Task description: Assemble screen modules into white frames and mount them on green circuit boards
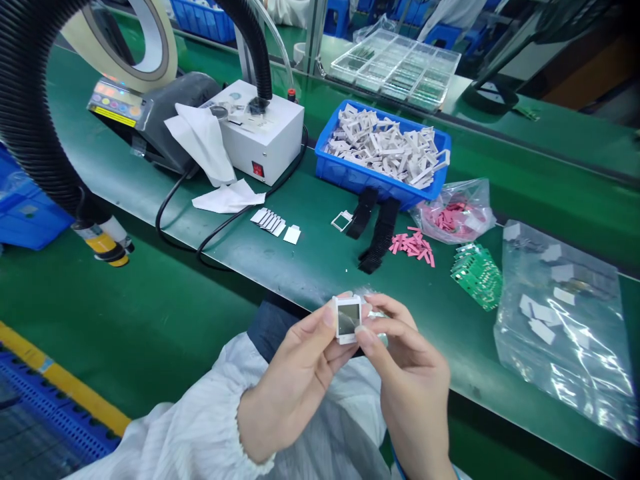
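From my remote seat, the view runs left to right, and I place everything against the blue plastic bin (360,175). Left of the bin stand a black ribbed extraction hose (30,113) and a white bench unit (265,133) with a red switch, its matte box draped with soft, creased white wipes (227,198). Nearer me than the bin, slightly left, lie a fanned row of thin white pads (270,222) and a small open metal frame (342,221). Just in front of the bin rest two fuzzy black foam strips (380,233). The bin holds a rough heap of pale, angular frames (385,150).

Right of the bin sit pink strips (413,247), a stack of green circuit boards (477,275) and a crinkled clear bag (563,327) of white pieces. Judging by these loose stocks, much remains unassembled.

Below the bin, nearest me, my left hand (295,380) pinches a white square casing (348,319) between thumb and fingers. Its glossy grey window looks seated. My right hand (415,373) curls in against the casing's right edge, though the view is poor and I can't tell if it's pinching.
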`<state>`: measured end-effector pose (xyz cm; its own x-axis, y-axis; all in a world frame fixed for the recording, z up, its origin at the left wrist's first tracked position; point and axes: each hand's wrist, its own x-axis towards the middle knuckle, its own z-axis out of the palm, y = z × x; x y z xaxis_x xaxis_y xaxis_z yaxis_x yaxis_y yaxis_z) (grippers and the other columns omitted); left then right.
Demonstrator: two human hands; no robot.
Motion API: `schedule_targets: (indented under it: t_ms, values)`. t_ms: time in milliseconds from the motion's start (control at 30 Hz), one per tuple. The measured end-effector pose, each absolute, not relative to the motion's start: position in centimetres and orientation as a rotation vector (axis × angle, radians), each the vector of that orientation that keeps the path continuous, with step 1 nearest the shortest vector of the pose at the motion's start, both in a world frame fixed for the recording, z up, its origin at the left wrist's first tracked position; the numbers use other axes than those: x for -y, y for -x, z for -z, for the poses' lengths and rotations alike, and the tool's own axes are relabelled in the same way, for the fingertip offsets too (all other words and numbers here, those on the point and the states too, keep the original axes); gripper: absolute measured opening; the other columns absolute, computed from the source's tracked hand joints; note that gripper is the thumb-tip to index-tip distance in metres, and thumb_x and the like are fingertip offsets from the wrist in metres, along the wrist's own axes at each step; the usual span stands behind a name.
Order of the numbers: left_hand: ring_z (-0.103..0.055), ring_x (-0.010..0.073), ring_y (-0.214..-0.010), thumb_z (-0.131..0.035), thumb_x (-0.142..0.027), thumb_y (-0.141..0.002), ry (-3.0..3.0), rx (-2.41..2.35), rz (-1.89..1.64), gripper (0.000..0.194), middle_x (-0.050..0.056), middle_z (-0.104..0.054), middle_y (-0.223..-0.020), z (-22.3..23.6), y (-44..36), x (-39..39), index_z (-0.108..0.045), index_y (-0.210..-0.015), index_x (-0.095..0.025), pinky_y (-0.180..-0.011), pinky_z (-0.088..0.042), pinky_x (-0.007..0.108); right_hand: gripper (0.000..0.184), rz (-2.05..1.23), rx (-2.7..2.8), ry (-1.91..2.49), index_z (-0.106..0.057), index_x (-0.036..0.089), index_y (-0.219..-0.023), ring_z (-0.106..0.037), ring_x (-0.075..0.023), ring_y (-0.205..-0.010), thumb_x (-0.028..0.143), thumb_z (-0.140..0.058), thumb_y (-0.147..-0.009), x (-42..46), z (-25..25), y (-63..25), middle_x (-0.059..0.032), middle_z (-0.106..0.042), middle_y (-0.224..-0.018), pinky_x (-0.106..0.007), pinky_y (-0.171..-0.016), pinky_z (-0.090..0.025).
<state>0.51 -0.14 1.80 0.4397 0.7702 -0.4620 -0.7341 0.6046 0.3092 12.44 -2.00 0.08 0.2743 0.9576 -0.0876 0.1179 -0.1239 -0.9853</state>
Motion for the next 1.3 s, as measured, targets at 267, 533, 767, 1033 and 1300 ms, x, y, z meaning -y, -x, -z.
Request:
schedule_targets:
  t_ms: [267,533,767,1033,1300]
  values:
    - [-0.065,0.0117,-0.097,-0.058,-0.033,-0.086,-0.03,-0.632,-0.886,0.022,0.002,-0.073,-0.1,-1.8,-0.6,0.4,-0.071,-0.1,-0.022,-0.089,-0.047,0.02,0.028,-0.633,1.229,1.481,-0.06,0.024,-0.097,-0.053,-0.0185,-0.114,0.02,-0.071,-0.071,1.8,-0.5,-12.1,-0.0037,-0.056,-0.117,-0.035,-0.094,-0.045]
    - [-0.065,0.0159,-0.091,-0.053,-0.048,-0.085,-0.168,-0.65,-0.819,0.036,0.004,-0.072,-0.089,-1.3,-0.8,0.9,-0.073,-0.088,-0.018,-0.087,-0.046,0.026,0.011,-0.483,1.685,1.442,-0.064,0.024,-0.088,-0.061,-0.0139,-0.088,0.02,-0.066,-0.078,0.5,-1.6,-13.2,0.002,-0.068,-0.087,-0.032,-0.083,-0.044]
    - [-0.061,0.0163,-0.086,-0.062,-0.044,-0.08,-0.464,-0.744,-0.804,0.029,0.003,-0.071,-0.084,-0.3,-0.6,0.9,-0.073,-0.096,-0.022,-0.081,-0.044,0.028,0.004,-0.468,1.81,1.449,-0.065,0.023,-0.08,-0.063,-0.0101,-0.075,0.026,-0.063,-0.081,-0.3,-2.5,-14.3,0.0036,-0.069,-0.077,-0.026,-0.07,-0.044]
    - [-0.061,0.0156,-0.075,-0.073,-0.046,-0.068,-0.571,-0.836,-0.818,0.032,0.004,-0.072,-0.079,0.2,-0.4,0.4,-0.074,-0.083,-0.018,-0.073,-0.045,0.027,0.011,-0.443,2.091,1.153,-0.064,0.021,-0.092,-0.06,-0.0123,-0.091,0.019,-0.064,-0.081,-0.1,-3.4,-16.7,0.0013,-0.069,-0.095,-0.028,-0.082,-0.044]
    - [-0.061,0.0086,-0.07,-0.08,-0.045,-0.057,-0.317,-0.649,-0.744,0.038,0.0,-0.07,-0.073,0.4,-0.7,0.7,-0.073,-0.085,-0.02,-0.068,-0.044,0.02,0.007,-0.05,2.028,1.041,-0.068,0.02,-0.084,-0.061,-0.0117,-0.085,0.016,-0.062,-0.082,1.4,-3.2,-16.2,0.0049,-0.071,-0.086,-0.029,-0.079,-0.036]
